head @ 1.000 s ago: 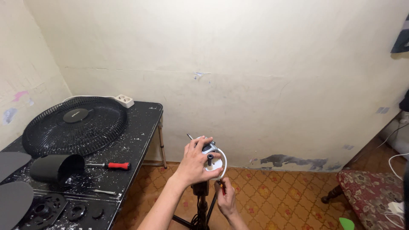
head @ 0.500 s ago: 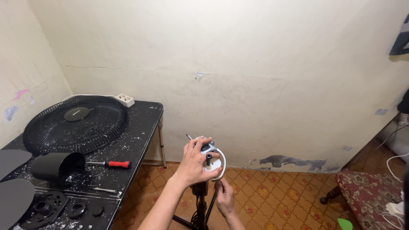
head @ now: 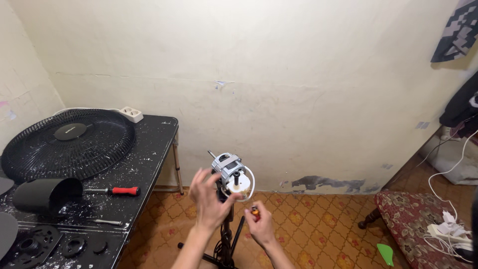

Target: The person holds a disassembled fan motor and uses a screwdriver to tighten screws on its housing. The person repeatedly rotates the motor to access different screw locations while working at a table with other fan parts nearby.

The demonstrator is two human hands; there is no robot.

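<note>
Since the earlier frame, my left hand [head: 209, 199] has lifted off the fan motor [head: 230, 172], fingers now spread, just beside it. Right hand [head: 260, 226], below the motor, grips a small orange-tipped tool [head: 255, 211]. Motor tops a black stand [head: 226, 239].

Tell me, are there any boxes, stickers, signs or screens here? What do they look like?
Round badge: in the middle of the black fan grille on the table, a dark disc with small pale marks.
Faded stickers: far left wall, pinkish and bluish patches, too blurred to tell more.
No boxes, signs or screens show.
</note>
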